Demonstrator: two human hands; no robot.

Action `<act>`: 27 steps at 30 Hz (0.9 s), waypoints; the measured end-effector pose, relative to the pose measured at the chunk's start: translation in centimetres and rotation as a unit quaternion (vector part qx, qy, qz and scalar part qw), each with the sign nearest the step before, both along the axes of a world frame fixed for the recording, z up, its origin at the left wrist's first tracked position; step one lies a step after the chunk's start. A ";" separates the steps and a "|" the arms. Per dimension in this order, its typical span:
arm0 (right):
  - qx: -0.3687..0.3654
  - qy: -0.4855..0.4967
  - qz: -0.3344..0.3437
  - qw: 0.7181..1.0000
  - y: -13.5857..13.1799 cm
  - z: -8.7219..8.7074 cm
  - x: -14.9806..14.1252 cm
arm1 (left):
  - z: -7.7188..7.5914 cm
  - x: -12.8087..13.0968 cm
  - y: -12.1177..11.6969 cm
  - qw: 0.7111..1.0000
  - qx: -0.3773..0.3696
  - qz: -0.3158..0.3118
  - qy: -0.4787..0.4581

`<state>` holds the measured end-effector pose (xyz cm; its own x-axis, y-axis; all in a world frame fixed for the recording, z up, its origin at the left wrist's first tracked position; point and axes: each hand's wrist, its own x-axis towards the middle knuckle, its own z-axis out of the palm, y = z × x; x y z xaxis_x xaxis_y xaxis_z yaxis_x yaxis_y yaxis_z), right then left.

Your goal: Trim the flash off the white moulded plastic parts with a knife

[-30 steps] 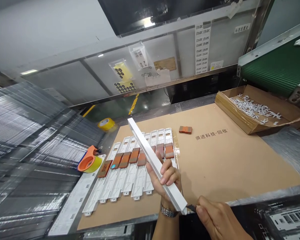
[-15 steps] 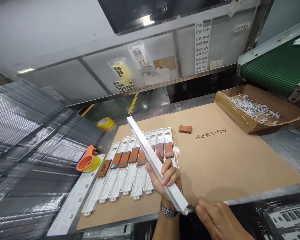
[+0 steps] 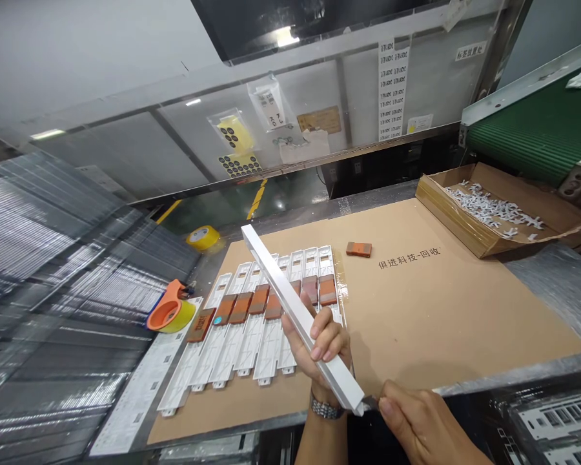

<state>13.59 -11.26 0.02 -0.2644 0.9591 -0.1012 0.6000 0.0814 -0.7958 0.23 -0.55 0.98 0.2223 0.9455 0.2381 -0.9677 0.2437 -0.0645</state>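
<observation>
Left hand [image 3: 322,345]: fingers clamped around a long white bar [image 3: 290,303], gripping it near its lower end. Bar runs diagonally, far end up and away to the left of the fingers, near end just below them, held above the table, not resting on it.

Right hand [image 3: 419,423]: fingers pinched together on a small dark tool [image 3: 370,404]; its tip touches the near end of the bar, just right of the left fingers. Can't tell what kind of tool it is.

Beyond and left of the left fingers: a row of white flat parts [image 3: 252,323] lies side by side on a cardboard sheet [image 3: 440,310] on the table; most carry a brown block [image 3: 328,289] across the middle. The bar crosses over this row.

One loose brown block [image 3: 359,249] sits on the cardboard beyond the fingers, apart from the row.

Far left of the fingers: orange tape dispenser [image 3: 169,314]; further back, a yellow tape roll [image 3: 204,237].

Far right and beyond the right fingers: a shallow cardboard box [image 3: 484,216] with small white scraps in it, next to a green conveyor belt [image 3: 537,132].

Wristwatch [image 3: 325,408] on the left wrist.
</observation>
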 end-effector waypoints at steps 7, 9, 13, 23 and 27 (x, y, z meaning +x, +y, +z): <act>0.013 0.003 0.005 1.000 0.0 0.3 0.1 | -0.1 0.1 -0.1 0.998 -0.035 0.021 0.038; -0.006 0.004 0.014 1.000 0.0 0.6 0.2 | -0.3 0.2 -0.1 0.999 -0.030 0.022 0.037; -0.002 -0.005 0.035 0.999 -0.3 0.1 0.0 | -0.5 0.2 0.2 1.000 -0.021 0.006 0.018; 0.042 0.128 -0.021 0.991 -0.2 0.9 1.5 | 0.9 -0.1 0.2 0.959 -0.112 0.108 0.238; 0.125 0.098 -0.073 0.985 0.1 0.4 2.3 | 0.5 -0.1 -0.6 0.906 -0.205 0.144 0.340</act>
